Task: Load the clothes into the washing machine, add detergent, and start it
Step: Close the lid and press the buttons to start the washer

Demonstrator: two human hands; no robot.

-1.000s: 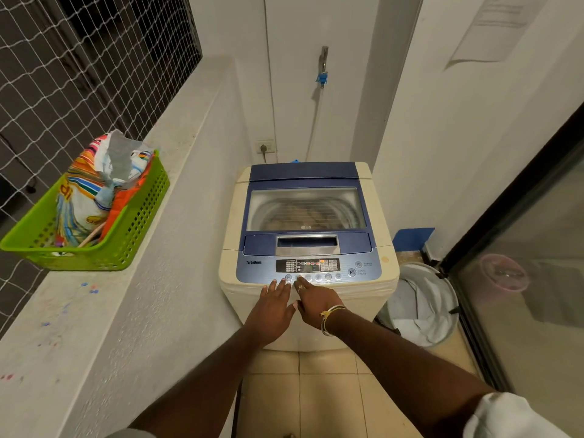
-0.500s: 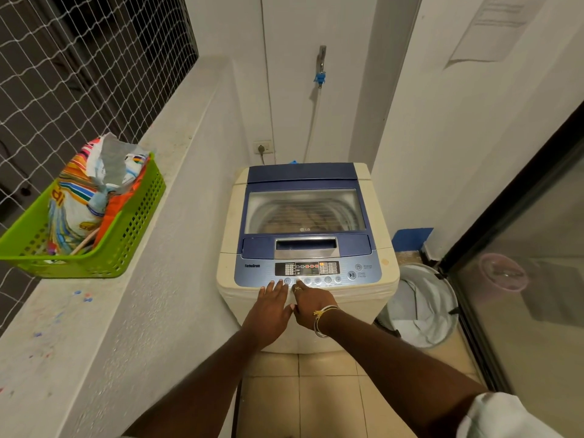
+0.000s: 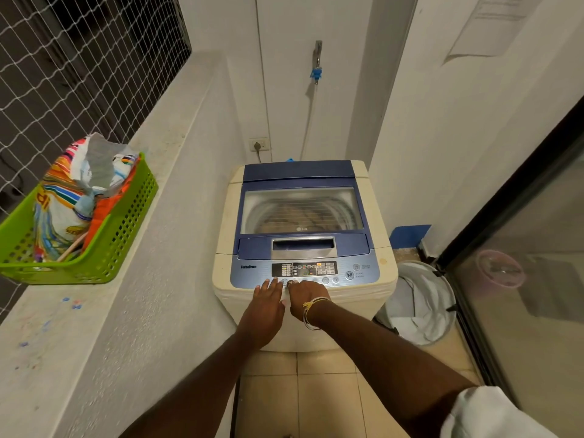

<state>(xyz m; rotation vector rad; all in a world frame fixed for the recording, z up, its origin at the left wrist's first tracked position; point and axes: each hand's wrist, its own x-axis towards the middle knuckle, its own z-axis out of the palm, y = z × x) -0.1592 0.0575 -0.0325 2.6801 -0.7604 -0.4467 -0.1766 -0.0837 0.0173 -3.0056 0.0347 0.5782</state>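
Hands together at the front of the washing machine (image 3: 363,314): left hand (image 3: 264,306) lies flat, fingers straight on the control panel (image 3: 252,276) edge. Right hand (image 3: 305,297) sits just beside it, mostly curled, one fingertip on the small button row. Risk: the buttons are crowded, so a slip or the left fingers could set a wrong program, and the start/pause button (image 3: 349,275) sits well to the right. Lid (image 3: 301,210) is closed with brownish clothes dim inside; detergent bag (image 3: 72,197) in green basket (image 3: 126,235) far left, white bin (image 3: 420,305) right, nothing blocks the panel.

Dim, even indoor light, soft shadows, wide-angle bending at edges
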